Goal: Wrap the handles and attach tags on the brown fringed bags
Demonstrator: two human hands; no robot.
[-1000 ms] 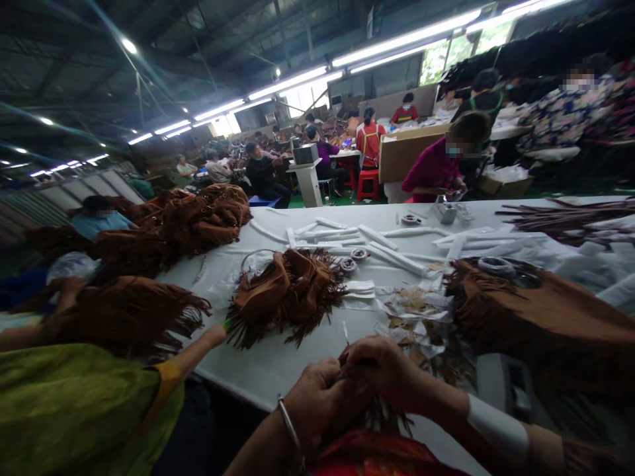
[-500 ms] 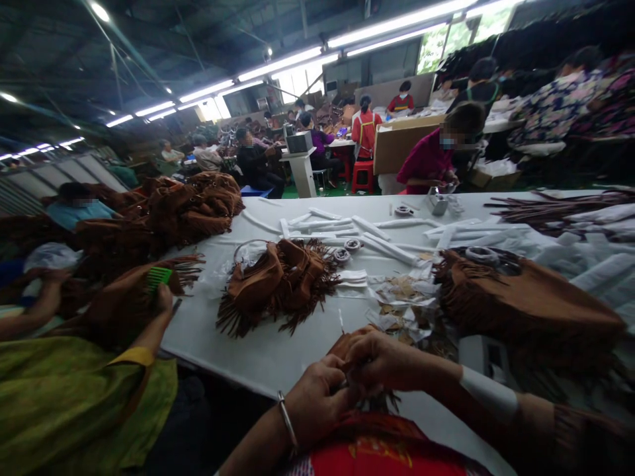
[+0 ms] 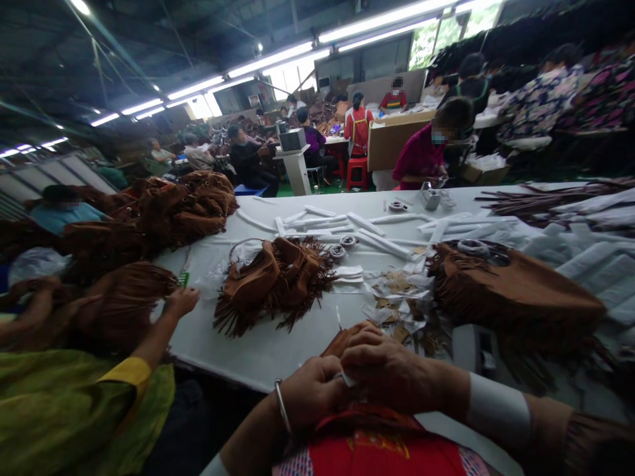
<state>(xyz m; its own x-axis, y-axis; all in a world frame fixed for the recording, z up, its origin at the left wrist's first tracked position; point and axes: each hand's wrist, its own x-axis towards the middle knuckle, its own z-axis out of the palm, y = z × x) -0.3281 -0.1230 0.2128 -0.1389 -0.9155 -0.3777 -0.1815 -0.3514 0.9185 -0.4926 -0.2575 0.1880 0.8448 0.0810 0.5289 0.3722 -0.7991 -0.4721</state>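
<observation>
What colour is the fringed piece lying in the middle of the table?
Brown, a rusty tan suede look: the fringed piece on the white table, seen in the head view.

Lighting: long white fluorescent ceiling tubes [image 3: 278, 58], glaring; hall dim, white tabletop [image 3: 278, 350] bright. Wide-angle bending at edges; foreground soft w/ motion blur.

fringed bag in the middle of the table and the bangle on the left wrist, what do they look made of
Fringed bag: looks like brown suede or a faux version, matte and soft, slumping with limp cut fringe. Bangle: seems metal, a thin silvery band with a slight shine.
</observation>
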